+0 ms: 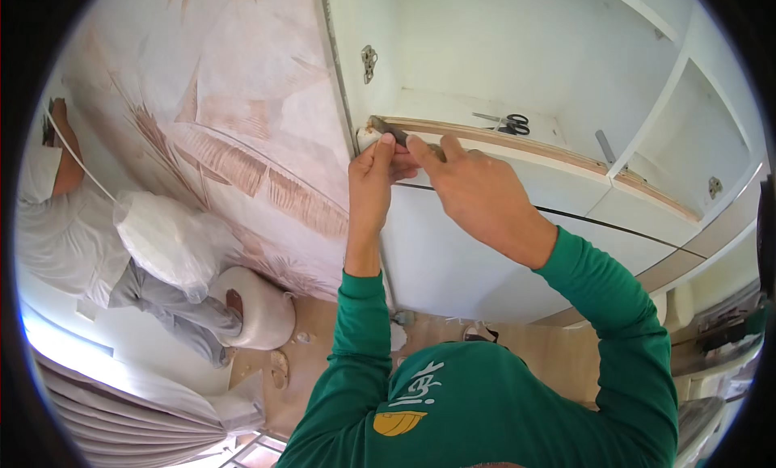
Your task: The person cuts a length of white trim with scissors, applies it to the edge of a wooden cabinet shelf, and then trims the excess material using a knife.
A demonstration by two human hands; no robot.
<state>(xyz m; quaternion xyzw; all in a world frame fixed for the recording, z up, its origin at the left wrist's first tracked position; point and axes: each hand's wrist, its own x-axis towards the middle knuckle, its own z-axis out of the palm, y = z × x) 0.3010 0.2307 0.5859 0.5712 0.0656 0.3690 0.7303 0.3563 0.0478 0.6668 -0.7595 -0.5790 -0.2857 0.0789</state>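
Note:
At the left front corner of an open white cabinet (pixel 517 40), my two hands work close together. My right hand (pixel 485 193) is closed round a short dark tool (pixel 394 133) whose brownish end meets the corner of the cabinet's front edge; its kind I cannot make out. My left hand (pixel 373 181) is closed in a pinch just beneath that corner, its fingertips next to the tool. What it pinches is hidden. A bare wood-coloured strip (pixel 566 162) runs along the front edge to the right of my hands.
Black-handled scissors (pixel 512 124) lie inside the cabinet, and a grey metal piece (pixel 605 146) stands farther right. A hinge (pixel 369 64) sits on the left side wall. A leaf-patterned wall (pixel 242 128) borders the cabinet. At far left, a person (pixel 73 225) has a foot on a white drum-like object (pixel 271 306).

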